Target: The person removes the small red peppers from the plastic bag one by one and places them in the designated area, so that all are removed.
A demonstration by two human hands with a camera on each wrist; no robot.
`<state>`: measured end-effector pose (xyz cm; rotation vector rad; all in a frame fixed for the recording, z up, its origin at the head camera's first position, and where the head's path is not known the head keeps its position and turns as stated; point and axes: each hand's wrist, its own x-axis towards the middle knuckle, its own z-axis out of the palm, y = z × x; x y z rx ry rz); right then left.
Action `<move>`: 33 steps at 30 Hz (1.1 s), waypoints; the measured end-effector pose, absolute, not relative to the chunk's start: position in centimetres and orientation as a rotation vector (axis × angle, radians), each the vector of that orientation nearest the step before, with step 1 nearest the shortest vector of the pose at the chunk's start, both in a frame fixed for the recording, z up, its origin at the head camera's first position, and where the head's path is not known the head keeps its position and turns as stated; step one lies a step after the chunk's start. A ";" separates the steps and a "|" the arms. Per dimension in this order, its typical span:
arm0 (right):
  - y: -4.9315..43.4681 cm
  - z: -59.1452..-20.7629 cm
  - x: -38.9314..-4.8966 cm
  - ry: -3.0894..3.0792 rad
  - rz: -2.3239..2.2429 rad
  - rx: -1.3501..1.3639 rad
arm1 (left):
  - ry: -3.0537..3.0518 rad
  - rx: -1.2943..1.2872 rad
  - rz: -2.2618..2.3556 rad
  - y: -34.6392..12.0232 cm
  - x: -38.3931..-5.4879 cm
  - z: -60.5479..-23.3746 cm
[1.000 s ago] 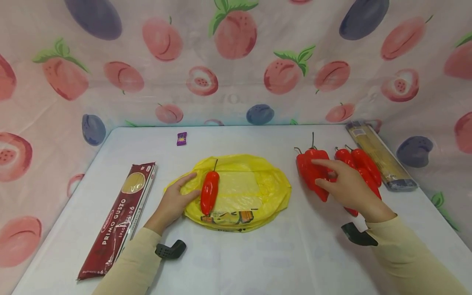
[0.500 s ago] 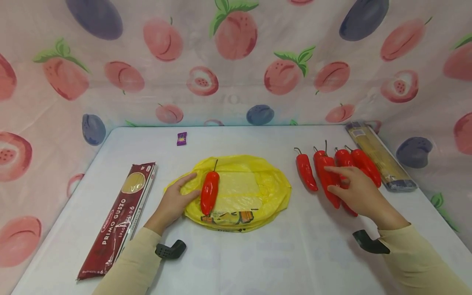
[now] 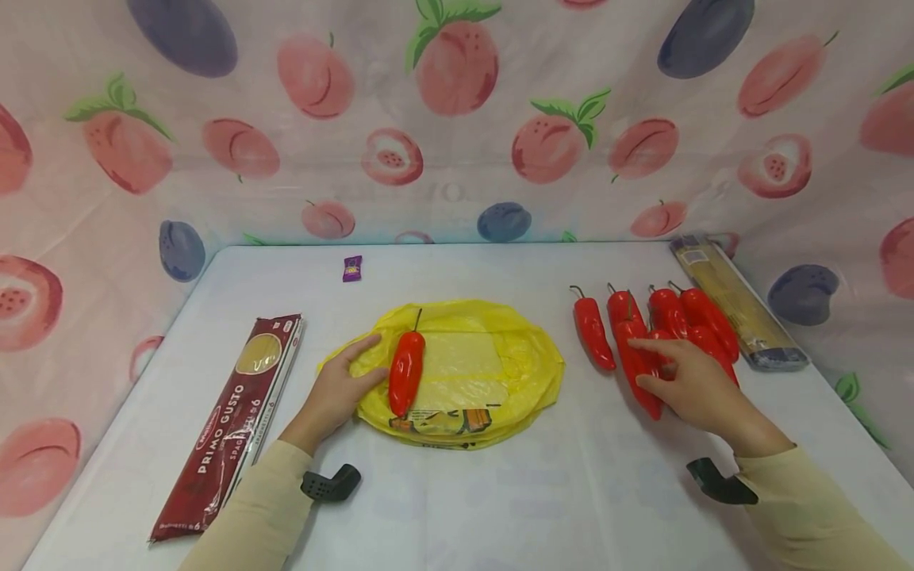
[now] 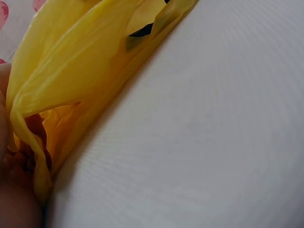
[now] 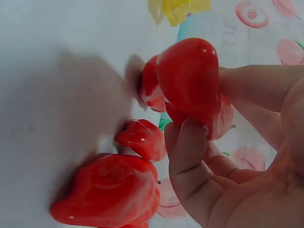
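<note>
In the head view my right hand pinches a red pepper between thumb and fingers, above a group of red peppers on the right of the table. The right wrist view shows that held pepper raised off the surface, tip towards the camera, with other peppers lying below. My left hand grips the left edge of a yellow plastic bag; its lower fingers are hidden. On the bag lies one red pepper, stem pointing away, close to the left thumb. Yellow plastic fills the left wrist view's upper left.
A dark red spaghetti packet lies at the left. A clear pasta packet rests along the right edge, beside the peppers. A small purple wrapped sweet is at the back. Fruit-patterned cloth hangs behind the white table.
My right hand has carried the pinched pepper rightward from over the leftmost pepper, then slightly nearer to me. The left hand, bag and its pepper have stayed put.
</note>
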<state>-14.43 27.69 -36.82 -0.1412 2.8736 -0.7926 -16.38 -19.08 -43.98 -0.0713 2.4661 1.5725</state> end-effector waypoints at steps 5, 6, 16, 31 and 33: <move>27.9 -37.2 -14.1 2.850 -0.805 -0.135 | 2.461 -0.077 1.576 -19.0 -16.4 -44.0; 27.9 -37.3 -14.0 2.846 -0.807 -0.133 | 2.458 -0.077 1.579 -19.0 -16.4 -44.0; 28.2 -37.9 -13.2 2.829 -0.805 -0.128 | 2.458 -0.073 1.580 -19.0 -16.5 -44.0; 28.2 -38.5 -12.9 2.779 -0.781 -0.099 | 2.465 -0.086 1.568 -19.0 -16.5 -43.9; 28.2 -38.6 -12.8 2.782 -0.774 -0.098 | 2.455 -0.076 1.589 -19.1 -16.5 -43.9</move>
